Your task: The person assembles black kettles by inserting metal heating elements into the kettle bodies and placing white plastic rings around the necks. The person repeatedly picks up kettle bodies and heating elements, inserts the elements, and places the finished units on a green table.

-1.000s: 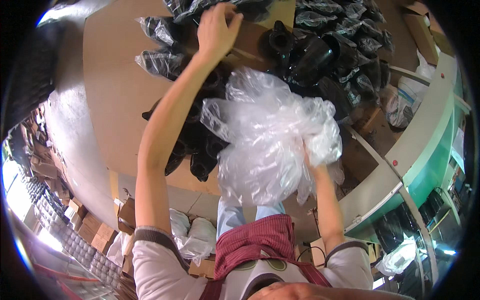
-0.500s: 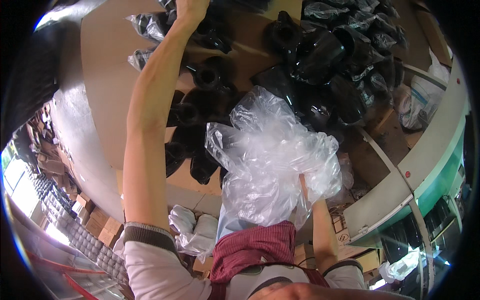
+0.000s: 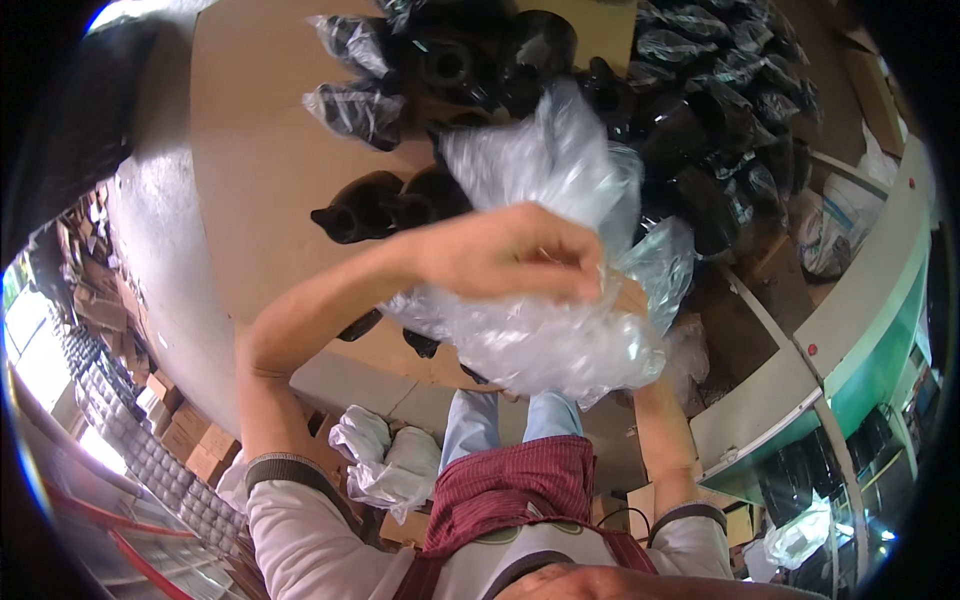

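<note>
Loose clear plastic bags (image 3: 540,345) bunch in front of me above the table. My left hand (image 3: 520,252) is in front of them, its fingers curled and pinched at a bag's edge by the right hand; motion blurs it slightly. Mostly hidden in the plastic, my right hand (image 3: 628,296) grips the bunch of bags. A raised bag (image 3: 565,165) stands up beyond both hands. Left of the bags lies a glossy black hollow piece (image 3: 362,207) with a pointed end and a round opening. Another such black piece (image 3: 447,64) lies farther back.
Black pieces wrapped in clear plastic (image 3: 360,112) lie at the back left on the brown tabletop (image 3: 250,150). More wrapped pieces (image 3: 740,50) are heaped at the back right, beside bare black cylinders (image 3: 680,135). White sacks (image 3: 395,460) and cartons (image 3: 195,440) stand below the table.
My left hand has come back from the far side of the table to the plastic bags. The bags have spread, one rising upward. My right hand stays in the bunch.
</note>
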Tool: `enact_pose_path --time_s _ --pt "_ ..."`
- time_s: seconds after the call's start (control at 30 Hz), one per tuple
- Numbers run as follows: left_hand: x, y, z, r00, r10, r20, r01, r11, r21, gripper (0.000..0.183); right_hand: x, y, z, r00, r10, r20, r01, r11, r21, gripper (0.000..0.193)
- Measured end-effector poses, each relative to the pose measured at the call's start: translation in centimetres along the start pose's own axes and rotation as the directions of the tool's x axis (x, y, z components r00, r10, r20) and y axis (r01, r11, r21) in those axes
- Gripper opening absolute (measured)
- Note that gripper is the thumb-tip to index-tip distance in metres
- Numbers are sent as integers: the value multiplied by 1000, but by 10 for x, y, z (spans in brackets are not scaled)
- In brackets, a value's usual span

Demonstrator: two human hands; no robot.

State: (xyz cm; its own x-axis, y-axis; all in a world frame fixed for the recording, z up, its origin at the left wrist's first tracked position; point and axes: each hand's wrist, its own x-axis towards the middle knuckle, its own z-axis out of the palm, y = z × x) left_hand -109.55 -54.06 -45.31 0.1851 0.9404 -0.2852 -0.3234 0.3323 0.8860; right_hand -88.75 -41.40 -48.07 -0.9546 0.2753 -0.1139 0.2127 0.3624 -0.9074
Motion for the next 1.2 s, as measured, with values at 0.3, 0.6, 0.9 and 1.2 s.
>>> enact_pose_path --time_s 0.3,0.6,0.9,1.2 --pt "-85 -165 -193 452 492 -744 861 -21 508 67 -82 54 22 993 21 117 2 982 -187 49" --pt "-93 -158 -203 483 478 -734 726 251 641 19 -121 76 41 990 -35 133 73 953 -293 44" --pt "-102 -38 -28 771 136 -622 201 875 441 23 -25 30 72 967 237 -92 -177 887 427 80" --pt "-49 -14 -39 932 -202 -300 212 977 0 30 -44 15 70 951 269 156 -310 776 549 83"
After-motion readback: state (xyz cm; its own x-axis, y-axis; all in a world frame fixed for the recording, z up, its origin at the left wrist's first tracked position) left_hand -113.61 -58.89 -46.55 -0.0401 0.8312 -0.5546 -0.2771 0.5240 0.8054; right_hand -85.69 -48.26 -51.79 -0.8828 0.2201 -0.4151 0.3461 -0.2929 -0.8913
